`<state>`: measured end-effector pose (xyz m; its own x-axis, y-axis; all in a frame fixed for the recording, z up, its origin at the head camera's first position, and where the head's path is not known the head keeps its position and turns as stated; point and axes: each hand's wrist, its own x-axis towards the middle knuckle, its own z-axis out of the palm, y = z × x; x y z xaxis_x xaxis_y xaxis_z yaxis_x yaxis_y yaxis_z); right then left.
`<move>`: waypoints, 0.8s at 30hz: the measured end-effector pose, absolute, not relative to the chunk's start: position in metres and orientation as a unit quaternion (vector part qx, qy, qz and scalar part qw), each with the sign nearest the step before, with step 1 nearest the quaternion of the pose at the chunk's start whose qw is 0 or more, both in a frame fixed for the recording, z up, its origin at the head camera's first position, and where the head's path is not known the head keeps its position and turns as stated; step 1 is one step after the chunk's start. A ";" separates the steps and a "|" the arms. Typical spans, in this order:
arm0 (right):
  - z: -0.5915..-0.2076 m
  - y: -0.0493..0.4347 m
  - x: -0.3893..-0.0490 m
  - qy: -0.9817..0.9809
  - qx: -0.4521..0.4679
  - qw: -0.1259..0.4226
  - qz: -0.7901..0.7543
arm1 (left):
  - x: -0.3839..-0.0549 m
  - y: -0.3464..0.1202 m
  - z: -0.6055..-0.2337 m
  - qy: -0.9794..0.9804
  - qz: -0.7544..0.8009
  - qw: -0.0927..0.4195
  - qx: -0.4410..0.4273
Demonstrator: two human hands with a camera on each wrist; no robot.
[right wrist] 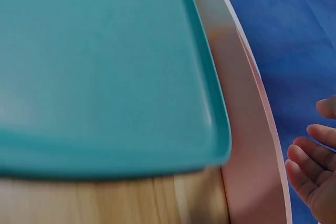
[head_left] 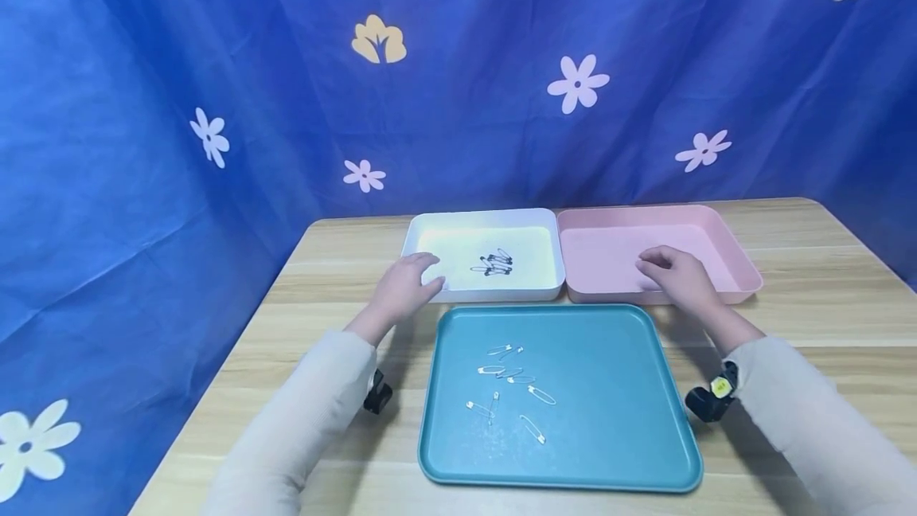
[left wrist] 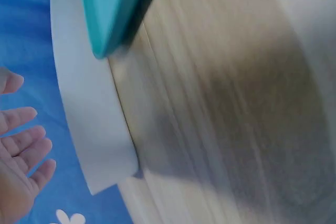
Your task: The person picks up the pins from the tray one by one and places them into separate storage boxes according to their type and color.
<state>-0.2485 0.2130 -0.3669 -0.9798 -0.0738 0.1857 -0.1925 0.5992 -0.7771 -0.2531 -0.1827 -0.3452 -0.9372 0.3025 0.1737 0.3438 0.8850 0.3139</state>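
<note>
My left hand (head_left: 407, 287) hovers at the left end of the white box (head_left: 494, 295), thumb and fingers spread apart with nothing between them. Inside that box lies a small heap of black safety pins (head_left: 496, 263). Over the pink box (head_left: 609, 241) is my right hand (head_left: 677, 273), its fingers loosely bent. The right wrist view shows those fingers (right wrist: 310, 163) holding nothing. Several silver safety pins (head_left: 541, 395) lie scattered across the left and middle of the teal tray (head_left: 609, 420).
Both boxes stand side by side at the back of the wooden table (head_left: 824, 293), with the tray in front of them. A blue curtain (head_left: 458, 126) with flower prints hangs behind. Dark wrist cameras (head_left: 709, 403) are strapped under the sleeves.
</note>
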 end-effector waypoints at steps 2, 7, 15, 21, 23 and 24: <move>-0.367 0.221 -0.245 -0.892 0.073 0.069 0.440 | -0.248 -0.180 -0.343 -0.965 -0.183 0.067 -0.176; -0.369 0.239 -0.240 -0.907 0.062 0.084 0.408 | -0.236 -0.173 -0.339 -0.956 -0.214 0.068 -0.191; -0.376 0.265 -0.236 -0.929 0.054 0.087 0.355 | -0.221 -0.165 -0.342 -0.936 -0.259 0.040 -0.235; -0.378 0.281 -0.236 -0.942 0.036 0.079 0.324 | -0.211 -0.156 -0.344 -0.926 -0.281 -0.014 -0.254; -0.380 0.286 -0.238 -0.944 0.040 0.081 0.318 | -0.208 -0.153 -0.345 -0.923 -0.281 -0.032 -0.262; -0.382 0.288 -0.238 -0.945 0.043 0.082 0.314 | -0.207 -0.151 -0.345 -0.922 -0.276 -0.038 -0.268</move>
<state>-0.2384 0.2879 -0.3819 -0.9829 -0.0292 0.1820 -0.1323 0.7993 -0.5862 -0.2074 -0.1514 -0.3453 -0.8530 0.5161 0.0770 0.4738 0.7041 0.5289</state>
